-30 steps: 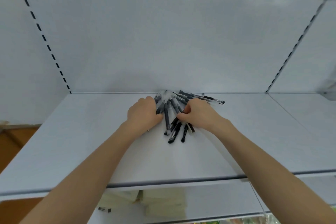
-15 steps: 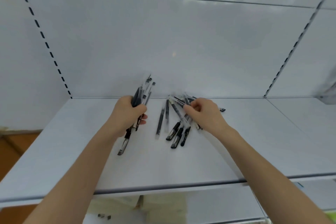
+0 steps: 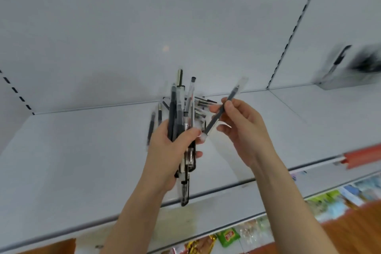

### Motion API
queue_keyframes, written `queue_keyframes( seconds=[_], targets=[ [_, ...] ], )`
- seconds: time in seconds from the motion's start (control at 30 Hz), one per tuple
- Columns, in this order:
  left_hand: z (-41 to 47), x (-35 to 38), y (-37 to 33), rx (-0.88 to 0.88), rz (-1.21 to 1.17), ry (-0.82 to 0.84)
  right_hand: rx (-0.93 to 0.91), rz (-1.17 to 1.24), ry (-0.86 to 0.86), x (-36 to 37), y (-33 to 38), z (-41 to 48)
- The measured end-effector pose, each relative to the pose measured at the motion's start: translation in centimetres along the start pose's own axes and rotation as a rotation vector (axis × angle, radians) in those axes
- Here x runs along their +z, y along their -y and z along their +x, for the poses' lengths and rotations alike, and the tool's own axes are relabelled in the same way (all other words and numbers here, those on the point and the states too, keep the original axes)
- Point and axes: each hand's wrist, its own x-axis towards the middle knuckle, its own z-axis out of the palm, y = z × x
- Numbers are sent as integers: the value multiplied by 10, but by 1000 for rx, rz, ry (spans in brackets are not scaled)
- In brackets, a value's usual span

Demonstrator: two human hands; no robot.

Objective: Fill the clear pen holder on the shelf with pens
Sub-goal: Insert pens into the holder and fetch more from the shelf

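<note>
Head view: the left hand [image 3: 167, 150] has its grip closed round a bundle of pens [image 3: 177, 109], fingers and thumb wrapped about the middle of the barrels. The bundle stands nearly upright, with some ends fanning out above the grip and others projecting below the heel of the hand. The pens are dark or clear-bodied; finer detail is blurred. The right hand [image 3: 245, 130], just beside the left grip, pinches a single pen [image 3: 231, 95] between thumb and fingertips at mid-barrel. This pen is tilted, its clear upper end pointing up and away from the right grip and its lower end lying close to the left thumb; whether the two touch cannot be told. Behind both grips, a heap of loose pens [image 3: 203, 102] lies on the white shelf [image 3: 72, 150] near the back panel [image 3: 123, 37], partly hidden by the bundle. The clear pen holder [image 3: 340, 80] stands on the shelf well apart from the right grip, on its outer side against the back panel; it is heavily blurred, with dark shapes inside. Below both grips, under the shelf edge, coloured packages [image 3: 228, 237] lie on a lower shelf.
</note>
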Motion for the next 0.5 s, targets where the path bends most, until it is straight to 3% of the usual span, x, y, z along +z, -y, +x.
queue_keyframes(
  seconds=[0.27,0.5],
  targets=[
    [-22,86,30,-6,49,134,-54,-36,-195,-90,19,-35],
    [-43,213,71,-70,39,225,-204,-81,-429,-245,71,-52]
  ],
)
